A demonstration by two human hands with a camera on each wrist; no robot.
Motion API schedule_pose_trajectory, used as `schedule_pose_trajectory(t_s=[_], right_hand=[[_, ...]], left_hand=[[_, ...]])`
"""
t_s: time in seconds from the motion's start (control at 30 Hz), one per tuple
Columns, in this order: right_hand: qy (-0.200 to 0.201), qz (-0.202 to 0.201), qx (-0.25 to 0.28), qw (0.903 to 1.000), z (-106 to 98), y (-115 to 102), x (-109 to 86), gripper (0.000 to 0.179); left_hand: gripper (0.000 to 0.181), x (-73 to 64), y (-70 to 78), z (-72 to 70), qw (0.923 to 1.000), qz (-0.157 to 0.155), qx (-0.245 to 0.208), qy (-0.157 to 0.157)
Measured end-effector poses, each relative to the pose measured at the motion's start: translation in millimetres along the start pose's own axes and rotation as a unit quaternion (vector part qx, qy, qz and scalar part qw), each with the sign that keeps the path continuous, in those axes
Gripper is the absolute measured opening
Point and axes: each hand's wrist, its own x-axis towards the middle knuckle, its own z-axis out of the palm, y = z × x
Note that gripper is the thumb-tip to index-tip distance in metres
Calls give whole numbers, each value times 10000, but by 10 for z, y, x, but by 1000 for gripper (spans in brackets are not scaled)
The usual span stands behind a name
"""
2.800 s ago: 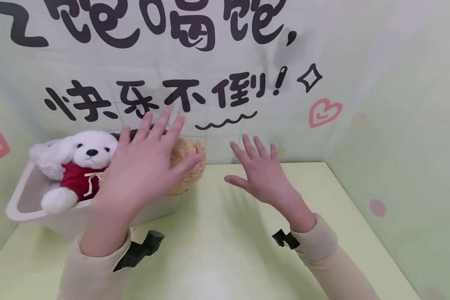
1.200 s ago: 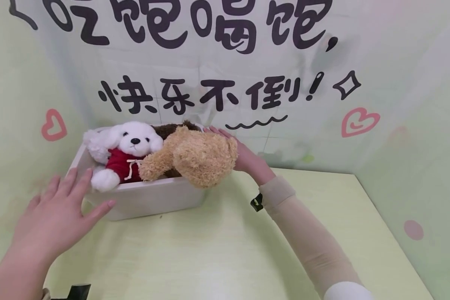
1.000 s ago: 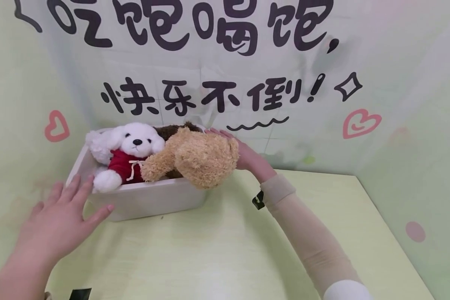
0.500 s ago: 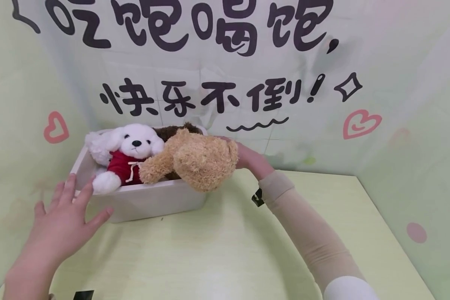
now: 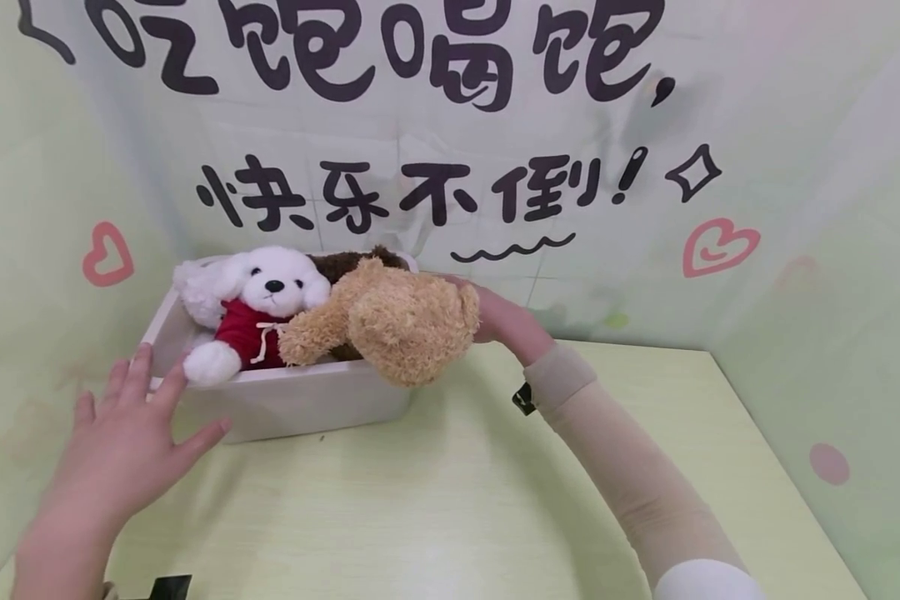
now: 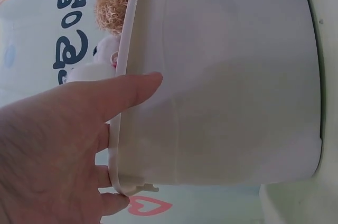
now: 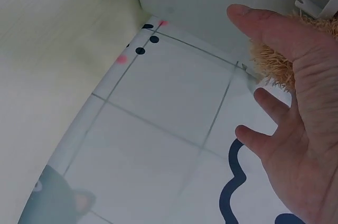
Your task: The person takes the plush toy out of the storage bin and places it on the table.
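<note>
A pale grey plastic bin (image 5: 315,408) holds plush toys. My left hand (image 5: 123,450) grips its front left corner; in the left wrist view the thumb lies over the outer wall, with the other fingers behind the rim. At the right end, my right hand (image 5: 504,321) grips the bin, partly hidden behind a curly tan plush toy (image 5: 412,325) that hangs over the front rim. Its thumb spans the end wall in the right wrist view, fur close under it. A white plush dog (image 5: 273,279) in a red hoodie sits at the left.
Dark brown plush (image 5: 337,265) shows behind the tan toy. The bin stands on a pale yellow-green table (image 5: 420,517), near the back wall sheet (image 5: 390,125) with large black lettering. A side wall (image 5: 832,333) rises along the table's right edge.
My hands moved from above the table, my left hand to the bin's left corner and my right to its right end. Latest, the right fingers dropped out of sight behind the tan plush.
</note>
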Motion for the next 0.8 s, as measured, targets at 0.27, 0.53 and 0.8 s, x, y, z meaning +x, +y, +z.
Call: schedule_pose_trajectory(t_s=[0.27,0.53,0.8], right_hand=[[292,-116,-538,9981,18,44,-187,74],[50,-342,-1876,9816,14,127,-380,83],[260,-361,-2275,9728,24,214,-568,90]], left_hand=[[87,80,41,32,9999,101,-65,12],[83,161,59,103,9986,443,-188,206],[86,238,101,152,9967,757,-225,198]])
